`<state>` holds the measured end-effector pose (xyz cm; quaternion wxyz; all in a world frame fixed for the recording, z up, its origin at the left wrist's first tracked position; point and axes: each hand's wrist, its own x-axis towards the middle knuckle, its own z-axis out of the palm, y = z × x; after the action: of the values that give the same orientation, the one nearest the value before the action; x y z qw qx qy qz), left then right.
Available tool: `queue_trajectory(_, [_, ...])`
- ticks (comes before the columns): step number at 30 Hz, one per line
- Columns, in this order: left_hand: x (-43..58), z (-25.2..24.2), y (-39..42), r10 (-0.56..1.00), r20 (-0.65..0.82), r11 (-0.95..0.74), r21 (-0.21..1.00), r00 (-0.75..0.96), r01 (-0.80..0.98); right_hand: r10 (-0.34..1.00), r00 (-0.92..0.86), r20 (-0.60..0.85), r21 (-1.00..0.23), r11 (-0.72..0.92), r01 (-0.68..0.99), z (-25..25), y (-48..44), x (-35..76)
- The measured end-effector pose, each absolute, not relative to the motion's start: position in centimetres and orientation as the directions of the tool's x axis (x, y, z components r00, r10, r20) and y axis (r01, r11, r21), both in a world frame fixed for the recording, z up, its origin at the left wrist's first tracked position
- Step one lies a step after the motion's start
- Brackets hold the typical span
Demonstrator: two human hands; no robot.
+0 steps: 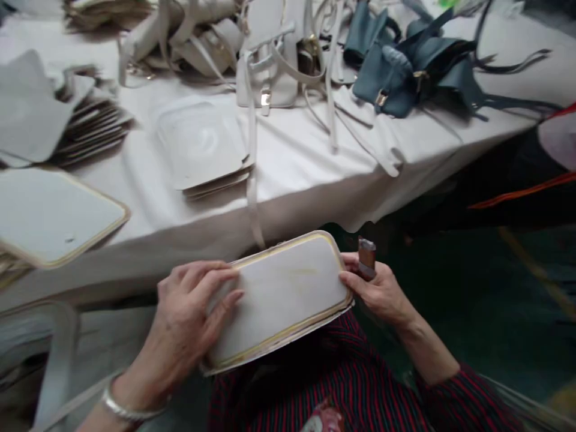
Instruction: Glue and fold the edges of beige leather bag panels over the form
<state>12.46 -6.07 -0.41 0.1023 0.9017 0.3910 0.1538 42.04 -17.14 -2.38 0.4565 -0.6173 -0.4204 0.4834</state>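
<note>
A pale grey leather panel [281, 294] with a yellowish glued rim lies on my lap, over a red-and-black striped garment. My left hand [186, 318] lies on its left end with the fingers spread flat on the surface. My right hand [380, 288] grips the panel's right edge with thumb and fingers. A small brown tool with a grey tip [366, 257] is also held in this hand. A silver bracelet [126, 410] circles my left wrist.
A table under a white cloth [315, 168] stands ahead. On it lie stacks of grey panels [202, 144], a glue-rimmed panel [54, 216], cream handbags with straps [270, 66] and dark blue bags [405, 72]. The dark floor [495, 288] is at right.
</note>
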Motion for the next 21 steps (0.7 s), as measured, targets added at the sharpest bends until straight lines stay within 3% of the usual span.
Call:
queue_trajectory(3, [19.6, 0.6, -5.4, 0.655, 0.234, -0.736, 0.415, 0.719, 0.536, 0.959, 0.267, -0.091, -0.990, -0.116, 0.079, -2.9, -17.9, 41.5])
queue_trajectory(7, [25.1, 1.8, -5.8, 0.804, 0.059, -0.529, 0.527, 0.592, 0.666, 0.844, 0.533, -0.055, -0.993, -0.101, 0.058, -3.7, -19.8, 40.3])
queue_trajectory(9, [25.7, 2.0, -5.9, 0.845, 0.015, -0.479, 0.464, 0.534, 0.745, 0.811, 0.568, -0.142, -0.988, -0.155, -0.026, -4.4, -20.7, 39.3])
queue_trajectory(12, [25.6, 1.8, -5.9, 0.819, 0.058, -0.550, 0.362, 0.571, 0.752, 0.783, 0.593, -0.187, -0.979, -0.198, -0.048, -5.1, -21.4, 37.8])
queue_trajectory(17, [25.4, 0.1, -6.0, 0.605, 0.125, -0.779, 0.301, 0.787, 0.550, 0.742, 0.644, -0.185, -0.975, -0.218, -0.029, -5.1, -21.2, 37.0])
queue_trajectory(21, [24.8, -1.1, -7.3, 0.515, 0.130, -0.856, 0.138, 0.847, 0.499, 0.757, 0.613, -0.226, -0.964, -0.263, -0.031, -5.0, -20.8, 37.6])
